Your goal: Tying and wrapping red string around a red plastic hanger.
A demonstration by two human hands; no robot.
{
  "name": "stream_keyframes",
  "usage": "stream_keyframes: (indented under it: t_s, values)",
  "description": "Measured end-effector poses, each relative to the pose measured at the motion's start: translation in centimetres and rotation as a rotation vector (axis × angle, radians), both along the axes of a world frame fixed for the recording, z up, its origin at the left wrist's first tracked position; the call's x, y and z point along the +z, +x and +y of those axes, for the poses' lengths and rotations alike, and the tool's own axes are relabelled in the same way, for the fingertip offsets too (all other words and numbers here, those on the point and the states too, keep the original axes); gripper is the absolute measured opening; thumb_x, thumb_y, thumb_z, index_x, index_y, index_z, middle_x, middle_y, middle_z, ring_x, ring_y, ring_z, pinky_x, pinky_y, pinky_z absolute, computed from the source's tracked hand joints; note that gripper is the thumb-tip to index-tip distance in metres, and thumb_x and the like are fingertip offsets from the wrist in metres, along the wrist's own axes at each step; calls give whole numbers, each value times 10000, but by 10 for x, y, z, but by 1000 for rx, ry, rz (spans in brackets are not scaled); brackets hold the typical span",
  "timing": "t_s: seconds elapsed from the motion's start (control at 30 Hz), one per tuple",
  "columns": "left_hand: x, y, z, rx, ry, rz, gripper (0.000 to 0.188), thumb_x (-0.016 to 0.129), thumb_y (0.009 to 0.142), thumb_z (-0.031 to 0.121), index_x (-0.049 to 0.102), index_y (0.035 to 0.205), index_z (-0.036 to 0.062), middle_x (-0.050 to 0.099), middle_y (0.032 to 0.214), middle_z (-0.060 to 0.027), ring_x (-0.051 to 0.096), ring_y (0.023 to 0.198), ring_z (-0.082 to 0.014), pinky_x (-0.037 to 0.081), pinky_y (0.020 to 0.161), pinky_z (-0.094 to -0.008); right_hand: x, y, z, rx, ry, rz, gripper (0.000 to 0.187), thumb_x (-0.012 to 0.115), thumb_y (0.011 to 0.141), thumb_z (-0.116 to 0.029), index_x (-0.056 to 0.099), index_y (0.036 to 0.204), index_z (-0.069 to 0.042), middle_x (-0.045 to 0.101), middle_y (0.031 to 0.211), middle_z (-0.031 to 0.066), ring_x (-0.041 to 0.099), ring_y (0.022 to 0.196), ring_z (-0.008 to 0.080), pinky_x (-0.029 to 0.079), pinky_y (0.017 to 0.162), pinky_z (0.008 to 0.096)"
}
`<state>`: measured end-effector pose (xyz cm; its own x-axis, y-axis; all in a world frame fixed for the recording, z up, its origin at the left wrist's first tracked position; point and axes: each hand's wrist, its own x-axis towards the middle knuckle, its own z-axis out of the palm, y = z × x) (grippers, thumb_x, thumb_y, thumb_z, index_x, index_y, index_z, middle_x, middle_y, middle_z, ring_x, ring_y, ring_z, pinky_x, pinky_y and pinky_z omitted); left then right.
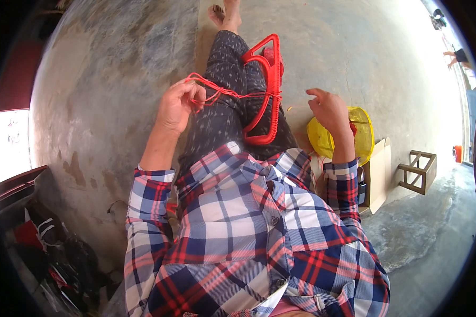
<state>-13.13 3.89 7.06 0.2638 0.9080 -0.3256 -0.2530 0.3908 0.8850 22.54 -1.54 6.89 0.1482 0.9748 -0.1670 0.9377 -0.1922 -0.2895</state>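
A red plastic frame (274,90) with two angular loops lies lengthwise across my legs (220,113) in dark patterned trousers. Thin red cord (228,93) is wound around the frame's middle and stretches left over my thighs to my left hand (179,104). The fingers of that hand are closed on the cord, and loose loops of it hang beside them. My right hand (330,110) is raised to the right of the frame, apart from it. Its index finger reaches out while the other fingers curl, and nothing shows in it.
A yellow mesh basket (366,132) stands under my right forearm, with something red inside. Beside it are an open cardboard box (378,174) and a small wooden stool frame (419,171). Dark clutter (58,253) fills the lower left. Another person's arm (458,57) shows at far right.
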Motion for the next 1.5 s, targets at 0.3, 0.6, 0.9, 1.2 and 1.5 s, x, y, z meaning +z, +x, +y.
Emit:
stream_keyframes:
  t_s: [0.3, 0.6, 0.9, 1.2, 1.5]
  values:
    - [38, 14, -6, -69, 60, -144, 234, 474, 840, 180, 402, 641, 80, 508, 629, -98, 485, 651, -201, 396, 609, -311, 18, -110, 30, 400, 623, 539, 176, 691, 791, -182, 679, 902, -46, 679, 825, 122, 656, 722, 278, 503, 646, 339]
    - [29, -5, -3, 19, 90, 435, 340, 576, 869, 214, 410, 603, 81, 412, 533, -4, 359, 496, -94, 261, 452, -279, 22, -100, 26, 33, -65, 1560, 133, 661, 879, -199, 635, 862, -69, 589, 706, -21, 547, 635, 58, 437, 584, 211]
    - [-59, -55, -1, -80, 339, 1091, 334, 621, 841, 243, 493, 614, 33, 482, 526, -24, 388, 486, -109, 299, 459, -296, 31, -68, 16, -202, -44, 2030, 160, 621, 899, -203, 552, 797, -101, 468, 627, -41, 346, 507, 35, 237, 433, 197]
    - [-92, -127, 4, 231, -415, 267, 250, 554, 873, 290, 505, 695, 120, 540, 631, -28, 470, 506, -130, 306, 432, -268, 19, -33, 5, -230, 79, 2043, 133, 589, 915, -207, 531, 835, -119, 404, 629, -53, 284, 467, 29, 189, 411, 195]
    - [-94, -155, 7, 870, -543, -150, 308, 415, 955, 303, 497, 723, 118, 516, 616, -32, 485, 548, -158, 394, 538, -312, 29, 4, 4, -619, 440, 1439, 120, 566, 922, -220, 557, 882, -107, 469, 677, -52, 455, 691, 65, 386, 613, 274]
